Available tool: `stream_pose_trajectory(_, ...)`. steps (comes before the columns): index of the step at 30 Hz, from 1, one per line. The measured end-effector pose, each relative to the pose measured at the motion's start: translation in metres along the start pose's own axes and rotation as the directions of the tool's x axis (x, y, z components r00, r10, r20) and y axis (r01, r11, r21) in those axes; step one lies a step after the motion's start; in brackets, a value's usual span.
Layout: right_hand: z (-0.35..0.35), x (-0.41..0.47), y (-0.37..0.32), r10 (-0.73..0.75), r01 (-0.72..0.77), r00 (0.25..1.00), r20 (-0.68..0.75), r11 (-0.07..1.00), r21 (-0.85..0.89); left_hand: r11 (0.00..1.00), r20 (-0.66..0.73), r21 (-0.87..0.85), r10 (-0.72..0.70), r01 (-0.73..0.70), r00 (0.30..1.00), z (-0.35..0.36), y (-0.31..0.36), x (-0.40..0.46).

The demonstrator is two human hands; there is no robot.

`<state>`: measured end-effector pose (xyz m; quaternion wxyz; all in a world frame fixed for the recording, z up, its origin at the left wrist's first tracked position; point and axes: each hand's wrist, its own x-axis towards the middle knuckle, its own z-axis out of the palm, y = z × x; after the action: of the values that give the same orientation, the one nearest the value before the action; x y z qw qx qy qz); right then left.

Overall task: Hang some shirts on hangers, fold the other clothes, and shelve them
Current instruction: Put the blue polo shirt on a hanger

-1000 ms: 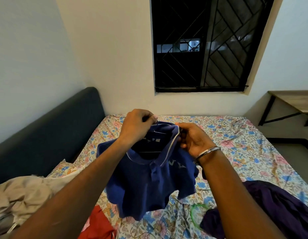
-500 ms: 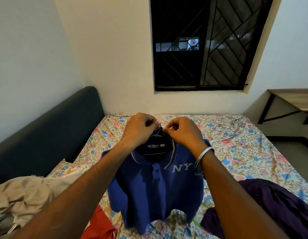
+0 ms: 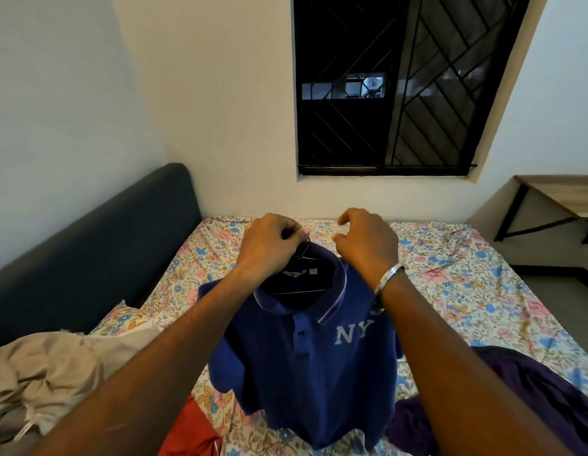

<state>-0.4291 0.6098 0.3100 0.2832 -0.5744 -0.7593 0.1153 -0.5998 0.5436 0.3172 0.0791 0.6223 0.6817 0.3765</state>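
Above the floral bed (image 3: 450, 278), we hold a blue polo shirt (image 3: 305, 366) up on a wire hanger (image 3: 299, 287).

Left hand (image 3: 269, 248) pinches the hanger hook, fingers curled round it; right hand (image 3: 365, 241) hovers just beside the collar w/ fingers loosely curled, gripping nothing. Shirt hangs facing us, "NY" on chest, hem near the bedsheet. To do this step well, we'd judge: keep the left grip firm on the hook, use the right to even the collar & shoulders on the wire. Beige clothes (image 3: 45, 376), a red garment (image 3: 187, 432) & purple clothes (image 3: 532, 396) lie unfolded on the bed.
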Motion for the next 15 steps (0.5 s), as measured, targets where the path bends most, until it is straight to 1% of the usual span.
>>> stream_pose_trajectory(1, 0.000, -0.009, -0.001, -0.036, 0.034, 0.985, -0.167, 0.999, -0.015, 1.000, -0.002, -0.007, -0.006, 0.006, 1.000, 0.000, -0.001, 0.000)
stream_pose_trajectory(2, 0.001, -0.017, -0.001, -0.041, 0.052, 0.967, -0.252, 0.998, 0.038, 1.000, -0.003, -0.020, -0.013, 0.013, 1.000, 0.000, -0.002, 0.001)
stream_pose_trajectory(3, 0.005, -0.024, 0.002, -0.013, 0.037, 0.962, -0.273, 0.996, 0.083, 0.999, -0.004, -0.039, -0.022, 0.021, 1.000, 0.000, -0.003, 0.002)
stream_pose_trajectory(5, 0.018, -0.041, 0.010, 0.023, -0.005, 0.976, -0.215, 0.996, 0.084, 0.997, -0.013, -0.068, -0.036, 0.035, 0.999, -0.003, -0.004, 0.004)
stream_pose_trajectory(7, 0.035, -0.061, 0.017, 0.013, -0.005, 0.992, -0.125, 0.998, 0.062, 0.996, -0.031, -0.081, -0.040, 0.037, 0.999, -0.005, -0.003, 0.006)
stream_pose_trajectory(9, 0.055, -0.074, 0.025, 0.001, 0.007, 0.996, -0.085, 0.996, 0.089, 0.997, -0.043, -0.080, -0.019, 0.015, 0.999, -0.005, -0.004, 0.007)
stream_pose_trajectory(11, 0.062, -0.074, 0.022, 0.017, -0.001, 0.993, -0.115, 0.990, 0.142, 0.997, -0.028, -0.075, -0.002, -0.001, 1.000, -0.003, -0.003, 0.006)
stream_pose_trajectory(13, 0.056, -0.067, 0.012, 0.031, 0.004, 0.981, -0.193, 0.983, 0.182, 0.998, -0.011, -0.057, 0.008, -0.009, 1.000, 0.000, -0.001, 0.004)
stream_pose_trajectory(14, 0.050, -0.062, 0.006, 0.034, 0.011, 0.972, -0.232, 0.981, 0.194, 0.999, -0.005, -0.046, 0.011, -0.012, 1.000, 0.000, 0.000, 0.004)
stream_pose_trajectory(15, 0.046, -0.058, 0.002, 0.040, 0.005, 0.971, -0.237, 0.982, 0.189, 0.999, 0.003, -0.040, 0.013, -0.013, 1.000, 0.000, 0.001, 0.004)
